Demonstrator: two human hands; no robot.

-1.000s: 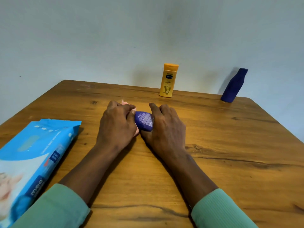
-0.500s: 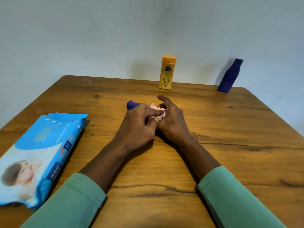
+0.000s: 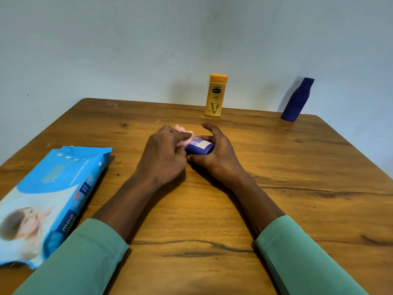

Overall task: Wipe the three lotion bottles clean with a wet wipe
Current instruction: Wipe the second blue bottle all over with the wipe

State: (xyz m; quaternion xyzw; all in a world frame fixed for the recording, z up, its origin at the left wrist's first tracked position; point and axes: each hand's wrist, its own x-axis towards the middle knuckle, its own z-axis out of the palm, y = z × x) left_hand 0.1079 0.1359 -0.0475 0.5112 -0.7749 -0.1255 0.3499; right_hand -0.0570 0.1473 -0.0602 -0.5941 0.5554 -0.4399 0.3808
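Observation:
A small purple lotion bottle lies on its side at the middle of the wooden table. My right hand grips its right end, index finger lifted. My left hand is closed on a crumpled pink wet wipe and presses it against the bottle's left part, which it hides. A yellow lotion bottle stands upright at the far edge. A dark blue bottle stands at the far right corner.
A blue pack of baby wet wipes lies at the left edge of the table. A pale wall rises right behind the table's far edge. Both my forearms, in green sleeves, rest over the near half of the table.
My left hand has slid left along the purple bottle with the wipe, uncovering the labelled right part. My right hand still holds the bottle. The view has shifted slightly.

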